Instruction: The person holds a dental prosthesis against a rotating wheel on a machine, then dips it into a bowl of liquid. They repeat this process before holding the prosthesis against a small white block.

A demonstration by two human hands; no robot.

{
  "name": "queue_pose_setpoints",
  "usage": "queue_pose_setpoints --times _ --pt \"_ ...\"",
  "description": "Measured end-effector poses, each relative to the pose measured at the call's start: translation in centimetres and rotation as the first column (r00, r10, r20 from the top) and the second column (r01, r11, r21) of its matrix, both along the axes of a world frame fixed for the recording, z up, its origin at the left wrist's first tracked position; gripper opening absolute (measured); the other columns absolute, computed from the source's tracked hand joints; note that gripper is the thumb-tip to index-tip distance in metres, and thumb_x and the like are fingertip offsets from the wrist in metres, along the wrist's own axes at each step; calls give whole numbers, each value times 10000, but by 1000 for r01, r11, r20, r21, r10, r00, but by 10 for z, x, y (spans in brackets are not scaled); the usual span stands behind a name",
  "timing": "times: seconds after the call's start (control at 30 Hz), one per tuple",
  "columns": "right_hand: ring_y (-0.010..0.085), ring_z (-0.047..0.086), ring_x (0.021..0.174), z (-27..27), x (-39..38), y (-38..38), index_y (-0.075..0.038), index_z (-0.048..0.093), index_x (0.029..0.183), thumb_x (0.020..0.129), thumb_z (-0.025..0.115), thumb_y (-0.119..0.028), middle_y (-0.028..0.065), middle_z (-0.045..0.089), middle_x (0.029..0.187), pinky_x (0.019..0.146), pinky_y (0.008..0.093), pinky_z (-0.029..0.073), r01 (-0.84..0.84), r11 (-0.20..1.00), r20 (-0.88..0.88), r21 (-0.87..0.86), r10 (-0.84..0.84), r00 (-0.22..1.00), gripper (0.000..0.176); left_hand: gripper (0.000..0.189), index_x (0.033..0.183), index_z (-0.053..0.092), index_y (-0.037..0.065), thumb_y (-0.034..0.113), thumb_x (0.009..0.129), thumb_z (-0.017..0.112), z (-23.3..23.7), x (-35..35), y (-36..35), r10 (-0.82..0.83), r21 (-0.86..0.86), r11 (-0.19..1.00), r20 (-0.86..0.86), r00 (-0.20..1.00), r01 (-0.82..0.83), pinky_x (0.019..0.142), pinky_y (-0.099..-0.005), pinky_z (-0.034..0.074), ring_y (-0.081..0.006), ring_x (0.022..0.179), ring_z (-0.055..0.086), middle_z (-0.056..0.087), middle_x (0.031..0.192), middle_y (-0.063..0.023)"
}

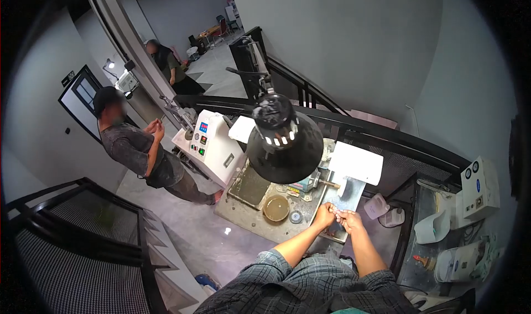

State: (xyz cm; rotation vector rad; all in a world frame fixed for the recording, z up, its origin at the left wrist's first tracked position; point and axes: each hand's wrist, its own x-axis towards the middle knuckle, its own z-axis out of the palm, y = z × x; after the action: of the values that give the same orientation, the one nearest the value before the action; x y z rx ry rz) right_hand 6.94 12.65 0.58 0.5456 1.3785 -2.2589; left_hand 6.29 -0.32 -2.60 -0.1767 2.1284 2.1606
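My left hand (325, 215) and my right hand (349, 221) meet over the front of a metal tray (349, 191). Fingers of both are pinched together around something tiny, which I cannot make out. Just beyond them a spindle (330, 184) sticks out from a small bench machine (305, 182). To the left of my left hand, a dark round piece (296, 217) lies on the worktop beside a round bowl (276, 208) of murky brown liquid. A black lamp shade (285, 151) hangs over the bench and hides part of the machine.
A white control box (215, 148) stands at the bench's left end, near a co-worker (135, 142). Another person (168, 68) is farther back. A white panel (355, 163) sits behind the tray. Plastic jugs (376, 206) are at right, before a side bench with a gauged unit (478, 187).
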Motion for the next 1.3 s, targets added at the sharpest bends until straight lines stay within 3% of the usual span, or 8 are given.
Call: queue_pose_setpoints --times 0.1,0.37,0.77,1.03,1.1,1.2,1.27,1.3 --pt "145 559 550 -3 -4 14 34 584 752 768 611 -8 102 614 703 497 238 465 -3 1000 -25 13 3 1000 51 43 760 557 -17 -52 766 533 17 5 12 11 -175 985 -18 1000 -14 474 -237 424 -90 543 527 582 647 -45" --pt "145 580 568 -35 -3 41 34 581 769 762 618 -4 98 614 698 494 236 476 -137 990 -35 43 138 990 53 31 742 554 -11 -37 756 562 -5 21 38 143 -195 970 -39 989 -148 503 -245 417 -93 565 513 576 649 -41" --pt "149 568 554 -15 10 41 7 567 744 777 609 -24 89 603 687 507 258 477 -249 969 34 4 248 968 62 25 730 554 -16 -18 754 555 0 48 44 288 -152 947 3 958 -284 515 -255 436 -104 561 527 582 633 -53" --pt "136 566 581 -4 20 47 5 557 775 810 556 -13 81 597 719 523 260 487 -215 968 53 -127 223 973 39 54 753 544 -4 -52 761 520 6 47 52 232 -156 963 72 970 -219 524 -230 431 -76 582 499 562 661 -24" --pt "132 564 589 0 16 49 5 553 776 813 548 -8 79 595 729 528 253 488 -175 978 66 -114 183 981 40 46 751 560 -17 -32 756 517 -5 46 60 282 -59 958 40 959 -279 551 -264 445 -114 595 534 580 648 -67" --pt "113 561 609 -14 14 54 5 543 780 816 543 -10 80 591 759 561 220 488 -194 973 57 -123 202 978 39 105 789 570 -18 4 786 467 -35 43 61 284 -220 934 -15 959 -280 608 -304 458 -165 651 569 604 680 -112" --pt "111 569 649 -40 11 50 22 565 833 823 541 -32 67 601 767 582 217 483 -204 969 18 -137 209 978 59 124 805 566 -9 24 796 447 -16 45 55 279 -312 913 8 960 -263 624 -334 458 -199 670 585 615 720 -148" --pt "118 570 651 -41 10 46 12 571 812 819 556 -48 67 601 763 587 221 482 -203 973 -13 -113 203 979 63 121 805 555 -7 23 796 438 -10 44 52 291 -238 930 6 957 -281 623 -345 459 -205 676 589 615 740 -148"
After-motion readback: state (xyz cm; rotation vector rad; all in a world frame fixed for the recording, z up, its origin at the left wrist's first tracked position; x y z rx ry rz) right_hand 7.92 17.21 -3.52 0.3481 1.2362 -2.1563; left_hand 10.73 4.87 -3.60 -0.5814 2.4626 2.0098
